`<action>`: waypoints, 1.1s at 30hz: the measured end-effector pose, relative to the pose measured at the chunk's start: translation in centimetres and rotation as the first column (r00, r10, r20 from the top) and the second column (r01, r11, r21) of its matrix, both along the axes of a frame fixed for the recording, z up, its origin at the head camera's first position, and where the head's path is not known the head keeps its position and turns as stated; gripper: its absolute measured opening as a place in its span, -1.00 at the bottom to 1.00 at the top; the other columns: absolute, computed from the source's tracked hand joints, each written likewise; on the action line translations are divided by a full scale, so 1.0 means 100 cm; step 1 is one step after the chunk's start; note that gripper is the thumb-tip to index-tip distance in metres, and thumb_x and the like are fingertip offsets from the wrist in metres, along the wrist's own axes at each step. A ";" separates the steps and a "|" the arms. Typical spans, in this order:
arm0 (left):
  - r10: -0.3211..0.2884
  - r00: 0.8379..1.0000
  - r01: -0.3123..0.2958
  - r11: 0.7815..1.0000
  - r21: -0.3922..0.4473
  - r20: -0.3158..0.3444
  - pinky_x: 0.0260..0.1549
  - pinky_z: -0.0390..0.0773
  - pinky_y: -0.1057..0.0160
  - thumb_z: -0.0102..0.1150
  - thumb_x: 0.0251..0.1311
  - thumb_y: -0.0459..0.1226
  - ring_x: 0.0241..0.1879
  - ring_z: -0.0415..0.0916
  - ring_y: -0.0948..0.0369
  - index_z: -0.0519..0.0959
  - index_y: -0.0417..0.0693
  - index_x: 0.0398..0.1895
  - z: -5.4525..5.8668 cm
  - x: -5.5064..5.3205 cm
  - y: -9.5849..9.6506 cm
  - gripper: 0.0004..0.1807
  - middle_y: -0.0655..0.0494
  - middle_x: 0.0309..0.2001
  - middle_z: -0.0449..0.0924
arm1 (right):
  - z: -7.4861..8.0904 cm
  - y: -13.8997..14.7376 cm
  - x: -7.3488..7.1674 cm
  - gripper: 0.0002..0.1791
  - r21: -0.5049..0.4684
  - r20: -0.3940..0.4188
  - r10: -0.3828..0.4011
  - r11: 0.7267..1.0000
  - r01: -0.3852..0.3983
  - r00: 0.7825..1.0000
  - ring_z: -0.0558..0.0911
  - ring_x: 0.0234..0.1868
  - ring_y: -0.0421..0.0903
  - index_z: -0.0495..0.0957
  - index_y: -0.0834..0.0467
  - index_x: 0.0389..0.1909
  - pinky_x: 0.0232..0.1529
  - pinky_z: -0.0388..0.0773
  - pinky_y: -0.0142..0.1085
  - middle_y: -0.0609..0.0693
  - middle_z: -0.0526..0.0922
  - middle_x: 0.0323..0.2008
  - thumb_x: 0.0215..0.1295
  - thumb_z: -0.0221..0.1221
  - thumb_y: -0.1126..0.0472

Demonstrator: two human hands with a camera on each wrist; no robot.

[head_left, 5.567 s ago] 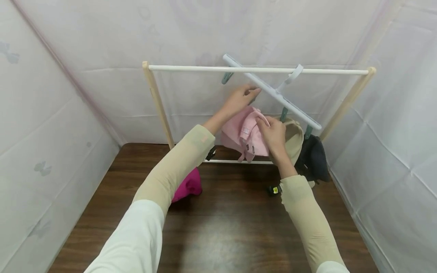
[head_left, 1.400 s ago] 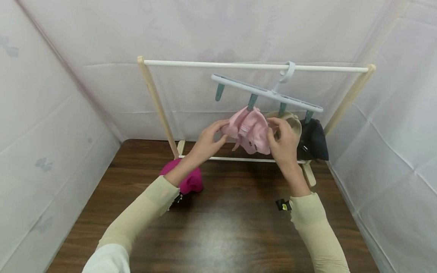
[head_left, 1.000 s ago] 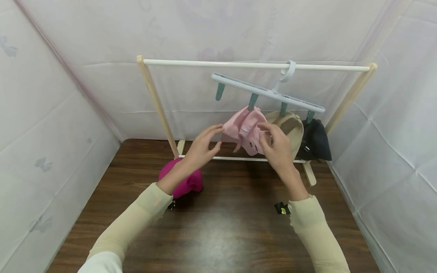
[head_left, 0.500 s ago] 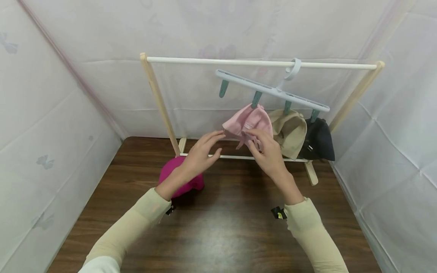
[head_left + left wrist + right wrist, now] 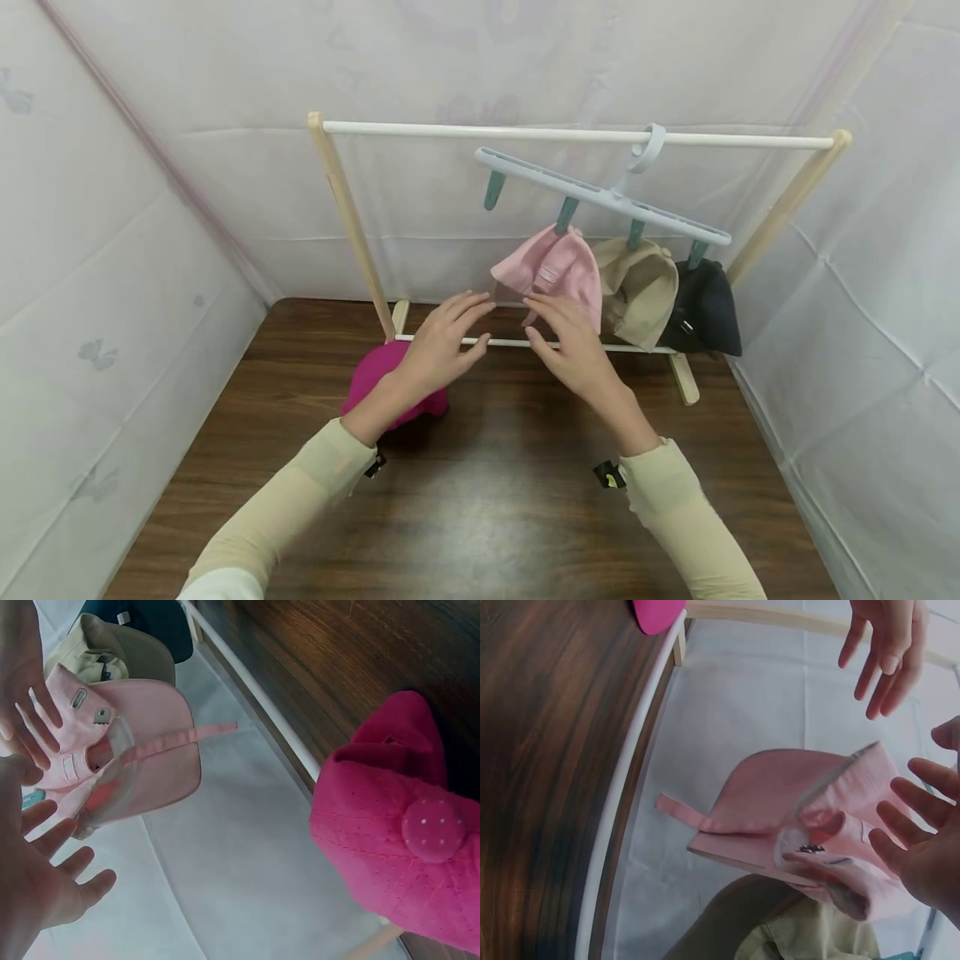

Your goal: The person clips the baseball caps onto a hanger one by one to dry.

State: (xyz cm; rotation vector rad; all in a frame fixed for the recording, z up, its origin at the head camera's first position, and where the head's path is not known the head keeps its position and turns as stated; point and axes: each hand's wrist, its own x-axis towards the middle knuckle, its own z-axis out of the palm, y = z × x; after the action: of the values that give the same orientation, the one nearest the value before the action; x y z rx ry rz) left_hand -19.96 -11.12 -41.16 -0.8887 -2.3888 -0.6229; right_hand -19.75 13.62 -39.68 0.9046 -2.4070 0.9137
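A pink baseball cap [image 5: 577, 267] hangs from a teal clip [image 5: 567, 215] on the pale blue clip hanger [image 5: 600, 196]. To its right, a beige cap [image 5: 651, 300] and a black cap [image 5: 711, 312] hang from clips too. The leftmost clip [image 5: 493, 190] grips nothing. My left hand [image 5: 438, 346] is just below and left of the pink cap, fingers spread. Opposite it, my right hand [image 5: 573, 346] overlaps the cap's lower part, fingers extended. Both wrist views show the palms holding nothing, with the pink cap's strap [image 5: 180, 739] dangling loose.
A wooden rack with a white top rod [image 5: 450, 131] bears the hanger, which slopes down to the right. On the dark wood table [image 5: 480, 500], a magenta cap [image 5: 375, 367] lies behind my left forearm. Pale fabric walls [image 5: 112, 250] enclose the sides and back.
Earliest, my left hand was near the hanger and my right held the pink cap. The cap hangs clipped now, the hanger is less steeply tilted, and both hands have come off the cap.
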 end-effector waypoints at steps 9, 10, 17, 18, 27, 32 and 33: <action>0.106 0.994 -0.105 0.986 -0.126 0.003 0.38 0.29 -0.20 0.24 0.32 0.01 0.43 0.28 -0.08 0.48 -0.04 0.38 -0.002 0.011 -0.001 -0.38 -0.01 0.40 0.43 | -0.010 -0.004 0.005 -0.33 0.135 0.092 0.031 0.990 -0.043 0.995 0.19 0.51 0.26 0.30 0.18 0.50 0.53 0.02 0.15 0.19 0.27 0.51 0.47 0.18 0.02; 0.117 0.993 -0.115 0.983 -0.141 0.003 0.38 0.28 -0.21 0.23 0.32 0.03 0.44 0.28 -0.08 0.47 -0.03 0.38 -0.002 0.012 -0.002 -0.37 0.00 0.41 0.42 | -0.011 -0.005 0.005 -0.31 0.148 0.098 0.032 0.988 -0.046 0.995 0.17 0.52 0.28 0.29 0.18 0.51 0.53 0.00 0.18 0.19 0.25 0.52 0.47 0.18 0.01; 0.193 0.981 -0.191 0.954 -0.233 -0.014 0.37 0.25 -0.28 0.16 0.32 0.12 0.46 0.24 -0.05 0.46 0.01 0.40 -0.007 0.022 -0.003 -0.33 0.03 0.44 0.39 | -0.016 -0.007 0.010 -0.23 0.235 0.142 0.030 0.970 -0.063 0.989 0.09 0.56 0.27 0.19 0.12 0.57 0.50 0.02 0.25 0.14 0.14 0.57 0.47 0.17 -0.09; 0.200 0.980 -0.198 0.950 -0.239 -0.017 0.37 0.24 -0.28 0.16 0.32 0.13 0.46 0.24 -0.05 0.46 0.01 0.40 -0.008 0.023 -0.004 -0.33 0.03 0.44 0.39 | -0.017 -0.007 0.011 -0.23 0.236 0.153 0.030 0.969 -0.066 0.988 0.08 0.56 0.26 0.18 0.10 0.57 0.49 0.05 0.25 0.13 0.13 0.58 0.47 0.17 -0.10; 0.247 0.969 -0.240 0.931 -0.275 -0.008 0.37 0.23 -0.30 0.17 0.32 0.13 0.47 0.23 -0.04 0.46 0.03 0.41 -0.017 0.032 -0.009 -0.33 0.04 0.45 0.38 | -0.025 -0.010 0.013 -0.23 0.233 0.179 0.064 0.967 -0.105 0.982 0.05 0.58 0.21 0.17 0.08 0.58 0.52 0.05 0.18 0.10 0.12 0.58 0.48 0.16 -0.10; 0.254 0.967 -0.245 0.932 -0.268 -0.001 0.37 0.21 -0.32 0.15 0.32 0.14 0.47 0.22 -0.06 0.47 0.02 0.39 -0.024 0.035 -0.011 -0.34 0.03 0.45 0.37 | -0.032 -0.014 0.012 -0.24 0.225 0.184 0.084 0.966 -0.125 0.979 0.04 0.59 0.18 0.18 0.05 0.58 0.53 0.05 0.15 0.07 0.12 0.59 0.48 0.16 -0.11; 0.255 0.967 -0.247 0.932 -0.266 -0.005 0.37 0.21 -0.33 0.15 0.32 0.13 0.47 0.23 -0.06 0.48 0.01 0.38 -0.025 0.036 -0.012 -0.34 0.03 0.45 0.37 | -0.033 -0.015 0.011 -0.24 0.227 0.184 0.086 0.966 -0.127 0.979 0.04 0.59 0.17 0.17 0.04 0.58 0.52 0.06 0.15 0.05 0.12 0.59 0.48 0.15 -0.12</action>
State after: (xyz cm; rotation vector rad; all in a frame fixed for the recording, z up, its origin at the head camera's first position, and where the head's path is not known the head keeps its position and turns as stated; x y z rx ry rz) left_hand -16.37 -12.32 -43.69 -0.6622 -2.5973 -0.2223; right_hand -18.60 12.16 -42.99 1.0918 -2.6818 0.7805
